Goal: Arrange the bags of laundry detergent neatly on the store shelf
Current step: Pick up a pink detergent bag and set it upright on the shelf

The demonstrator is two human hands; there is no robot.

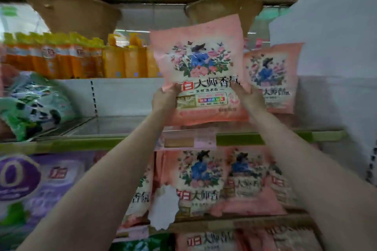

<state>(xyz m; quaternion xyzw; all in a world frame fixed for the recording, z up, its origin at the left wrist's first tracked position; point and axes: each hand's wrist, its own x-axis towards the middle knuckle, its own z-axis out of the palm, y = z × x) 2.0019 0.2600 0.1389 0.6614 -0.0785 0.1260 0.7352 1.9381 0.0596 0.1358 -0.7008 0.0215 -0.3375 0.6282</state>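
Note:
A pink detergent bag [201, 61] with a flower picture is held upright in front of the middle shelf [114, 126]. My left hand [164, 99] grips its lower left edge and my right hand [250, 99] grips its lower right edge. Behind it on the right, another pink bag [274, 75] of the same kind stands on the shelf against the white side panel. The shelf floor left of the held bag is bare metal. Several more pink bags [206, 181] stand in a row on the shelf below.
A green and white bag [34, 106] lies tilted at the shelf's left end. Orange and yellow pouches [77, 57] line the back row. Purple bags [40, 181] fill the lower left. Cardboard flaps [77, 14] hang from the shelf above. A white panel [334, 51] closes the right side.

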